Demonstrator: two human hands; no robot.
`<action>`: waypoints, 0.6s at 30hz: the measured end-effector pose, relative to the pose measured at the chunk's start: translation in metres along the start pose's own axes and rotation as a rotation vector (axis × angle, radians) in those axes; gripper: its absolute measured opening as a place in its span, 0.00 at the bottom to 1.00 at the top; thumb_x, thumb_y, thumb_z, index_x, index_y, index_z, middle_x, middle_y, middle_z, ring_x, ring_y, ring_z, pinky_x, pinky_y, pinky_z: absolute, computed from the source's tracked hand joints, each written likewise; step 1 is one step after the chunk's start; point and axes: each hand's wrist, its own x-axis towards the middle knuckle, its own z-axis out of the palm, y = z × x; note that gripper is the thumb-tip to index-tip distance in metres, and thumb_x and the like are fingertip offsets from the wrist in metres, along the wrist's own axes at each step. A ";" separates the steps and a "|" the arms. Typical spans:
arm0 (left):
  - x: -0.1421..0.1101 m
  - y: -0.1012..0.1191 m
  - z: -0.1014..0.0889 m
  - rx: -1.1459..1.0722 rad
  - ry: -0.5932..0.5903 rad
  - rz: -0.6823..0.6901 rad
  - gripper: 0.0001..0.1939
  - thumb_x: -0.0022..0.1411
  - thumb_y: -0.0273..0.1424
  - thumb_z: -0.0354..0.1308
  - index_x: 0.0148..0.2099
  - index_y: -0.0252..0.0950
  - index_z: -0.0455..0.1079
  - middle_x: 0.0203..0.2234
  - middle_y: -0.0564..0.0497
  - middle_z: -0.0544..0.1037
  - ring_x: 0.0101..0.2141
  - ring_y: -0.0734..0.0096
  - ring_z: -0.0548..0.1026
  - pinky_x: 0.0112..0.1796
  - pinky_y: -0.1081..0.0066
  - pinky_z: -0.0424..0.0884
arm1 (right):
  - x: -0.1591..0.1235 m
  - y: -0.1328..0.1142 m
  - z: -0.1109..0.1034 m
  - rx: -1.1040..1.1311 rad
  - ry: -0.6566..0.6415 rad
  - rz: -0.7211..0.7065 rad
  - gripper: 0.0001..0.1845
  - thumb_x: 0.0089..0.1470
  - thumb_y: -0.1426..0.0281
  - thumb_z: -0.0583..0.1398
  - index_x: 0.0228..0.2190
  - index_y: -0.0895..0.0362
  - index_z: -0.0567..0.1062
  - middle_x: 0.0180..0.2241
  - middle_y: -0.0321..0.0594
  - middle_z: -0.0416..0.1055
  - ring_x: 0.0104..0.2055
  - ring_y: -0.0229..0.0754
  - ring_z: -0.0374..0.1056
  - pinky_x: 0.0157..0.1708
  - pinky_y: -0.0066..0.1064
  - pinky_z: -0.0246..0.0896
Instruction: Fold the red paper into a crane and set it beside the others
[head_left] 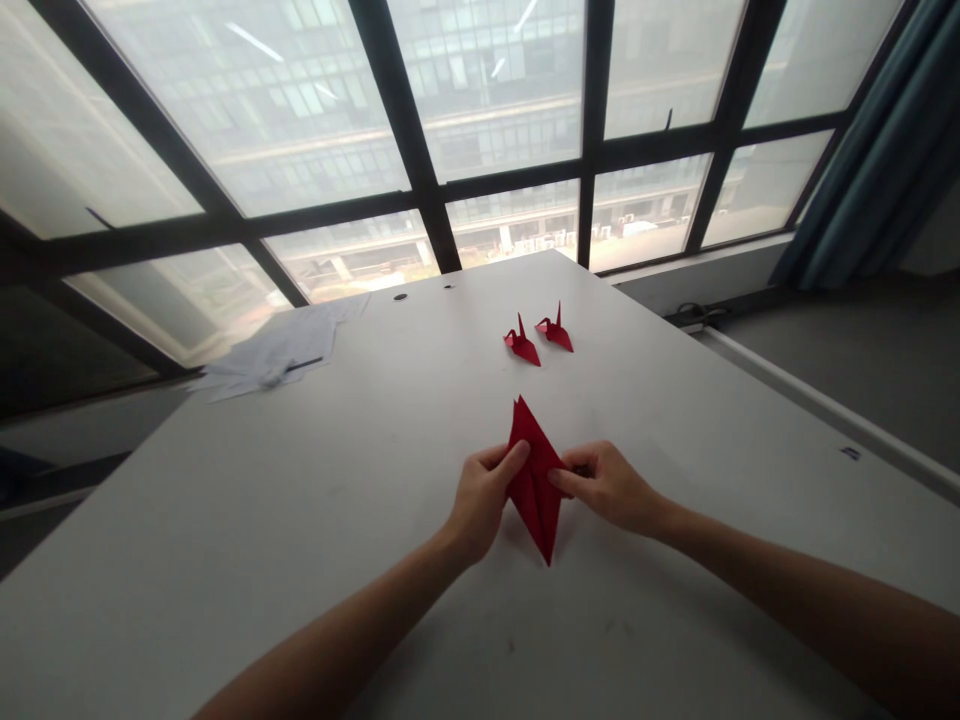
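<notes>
A folded red paper piece (535, 478), long and diamond-shaped, lies on the white table (315, 500) between my hands. My left hand (480, 500) pinches its left edge with thumb and fingers closed on the paper. My right hand (607, 487) pinches the right edge near the middle. Two finished red paper cranes (521, 343) (555, 332) stand side by side farther back on the table.
A loose pile of white paper sheets (274, 352) lies at the table's far left corner. Large windows with black frames run behind the table. A teal curtain (877, 160) hangs at the right. A cable channel (825, 405) runs along the floor on the right.
</notes>
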 end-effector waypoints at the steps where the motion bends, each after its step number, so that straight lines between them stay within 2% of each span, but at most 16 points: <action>1: 0.000 0.002 -0.001 0.023 -0.015 -0.015 0.19 0.56 0.42 0.68 0.37 0.28 0.79 0.29 0.44 0.80 0.28 0.69 0.76 0.31 0.72 0.72 | 0.000 -0.001 -0.002 -0.006 -0.039 -0.009 0.16 0.56 0.65 0.60 0.21 0.60 0.73 0.19 0.32 0.62 0.24 0.34 0.54 0.24 0.27 0.48; 3: 0.001 0.004 -0.002 0.045 -0.023 -0.022 0.17 0.54 0.40 0.70 0.36 0.28 0.78 0.28 0.45 0.80 0.27 0.69 0.75 0.31 0.72 0.72 | 0.000 -0.003 -0.004 -0.022 -0.093 -0.027 0.14 0.57 0.65 0.60 0.24 0.61 0.75 0.22 0.33 0.66 0.25 0.35 0.57 0.26 0.27 0.51; 6: 0.002 0.002 -0.004 0.021 0.027 0.025 0.16 0.55 0.39 0.69 0.32 0.29 0.77 0.26 0.47 0.80 0.25 0.73 0.73 0.28 0.74 0.70 | -0.001 -0.006 -0.004 -0.043 -0.083 -0.051 0.14 0.58 0.64 0.59 0.29 0.61 0.78 0.25 0.35 0.70 0.27 0.37 0.61 0.28 0.28 0.54; 8: 0.003 0.000 -0.005 0.011 0.042 0.059 0.15 0.55 0.39 0.69 0.33 0.30 0.78 0.26 0.48 0.80 0.25 0.73 0.73 0.29 0.74 0.70 | -0.002 -0.007 -0.003 -0.075 -0.061 -0.066 0.15 0.58 0.64 0.59 0.26 0.60 0.77 0.24 0.34 0.69 0.27 0.36 0.60 0.28 0.28 0.53; 12: 0.004 0.000 -0.006 0.018 -0.015 0.078 0.15 0.53 0.37 0.71 0.37 0.31 0.80 0.27 0.47 0.81 0.28 0.70 0.75 0.32 0.71 0.72 | -0.006 -0.011 -0.002 -0.216 0.018 -0.123 0.16 0.58 0.66 0.59 0.22 0.59 0.75 0.22 0.34 0.67 0.26 0.36 0.59 0.27 0.28 0.52; 15: 0.003 0.001 -0.005 0.039 -0.015 0.082 0.14 0.52 0.37 0.71 0.33 0.30 0.79 0.26 0.47 0.80 0.26 0.71 0.74 0.30 0.72 0.71 | -0.009 -0.013 0.000 -0.245 0.045 -0.156 0.14 0.59 0.66 0.59 0.24 0.59 0.76 0.26 0.36 0.70 0.28 0.37 0.62 0.29 0.28 0.54; 18: 0.000 0.002 -0.002 0.034 0.019 0.088 0.14 0.53 0.37 0.71 0.31 0.29 0.78 0.25 0.47 0.80 0.25 0.72 0.73 0.29 0.73 0.71 | -0.009 -0.015 0.002 -0.215 0.073 -0.156 0.19 0.61 0.65 0.57 0.21 0.58 0.72 0.23 0.35 0.67 0.27 0.37 0.60 0.28 0.29 0.52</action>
